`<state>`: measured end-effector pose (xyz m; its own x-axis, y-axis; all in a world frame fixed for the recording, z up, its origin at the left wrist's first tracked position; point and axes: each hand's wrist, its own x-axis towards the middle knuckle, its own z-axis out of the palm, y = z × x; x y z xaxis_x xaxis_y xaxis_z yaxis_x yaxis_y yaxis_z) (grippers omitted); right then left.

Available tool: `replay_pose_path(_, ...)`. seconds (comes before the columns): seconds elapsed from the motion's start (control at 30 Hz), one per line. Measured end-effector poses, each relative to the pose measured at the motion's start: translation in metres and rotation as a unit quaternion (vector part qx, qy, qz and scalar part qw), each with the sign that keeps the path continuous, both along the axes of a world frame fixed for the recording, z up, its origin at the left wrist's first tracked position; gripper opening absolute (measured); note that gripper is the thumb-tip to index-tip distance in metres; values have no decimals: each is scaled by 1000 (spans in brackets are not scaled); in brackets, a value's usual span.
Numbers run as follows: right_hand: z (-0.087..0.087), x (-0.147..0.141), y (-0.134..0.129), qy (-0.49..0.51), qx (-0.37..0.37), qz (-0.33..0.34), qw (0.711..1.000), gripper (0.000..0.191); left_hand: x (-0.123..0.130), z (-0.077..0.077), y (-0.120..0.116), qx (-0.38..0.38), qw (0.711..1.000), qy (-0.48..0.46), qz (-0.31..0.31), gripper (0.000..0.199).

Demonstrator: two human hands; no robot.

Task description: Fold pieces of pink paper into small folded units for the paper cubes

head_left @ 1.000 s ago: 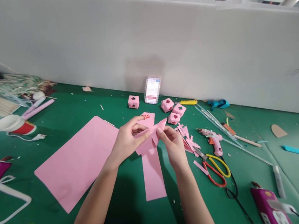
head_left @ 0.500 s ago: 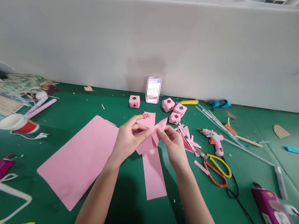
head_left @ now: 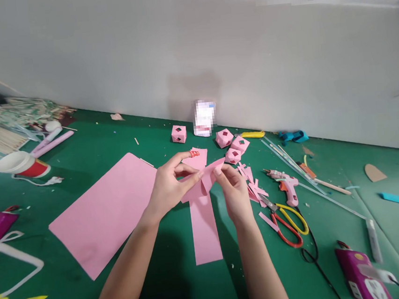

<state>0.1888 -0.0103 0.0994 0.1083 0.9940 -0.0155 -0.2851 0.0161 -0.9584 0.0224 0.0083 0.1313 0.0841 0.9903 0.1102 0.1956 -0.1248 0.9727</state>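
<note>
Between my two hands is a piece of pink paper, partly folded and raised above the table. My left hand pinches its left part with thumb and fingers; a red wrap circles one fingertip. On the right side, my right hand grips the folded end between thumb and fingers. Beneath them a pink paper strip lies lengthwise on the table. To the left is a large pink sheet, its right side partly behind my left hand. Several folded pink paper boxes with diamond-shaped holes stand just beyond my hands.
On the right lie scissors, a pink glue gun, paper scraps and a purple power block. A phone leans against the grey partition. A paper cup and wooden sticks are at left.
My right hand has shifted slightly right and rotated the paper's folded end, which now looks less pointed. My left hand keeps nearly the same hold.
</note>
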Motion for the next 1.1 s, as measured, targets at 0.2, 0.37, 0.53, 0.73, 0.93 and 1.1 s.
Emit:
replay_pose_path(0.2,-1,4,1,23,-7,-34,999,22,1,3,-1,-1,1000,7,-17,42)
replay_pose_path(0.37,0,3,0,36,-3,-32,999,21,1,5,-1,-7,1000,4,-20,43)
replay_pose_path(0.53,1,3,-1,31,-2,-36,999,22,1,4,-2,-2,1000,8,-29,40)
replay_pose_path(0.73,2,5,-1,26,3,-40,999,20,0,6,-2,-7,1000,4,-30,39)
replay_pose_path(0.93,1,11,1,45,7,-55,997,16,-1,6,-3,-7,1000,9,-28,39)
replay_pose_path(1.1,0,10,0,31,11,-75,997,14,-1,5,-3,-3,999,9,-32,40)
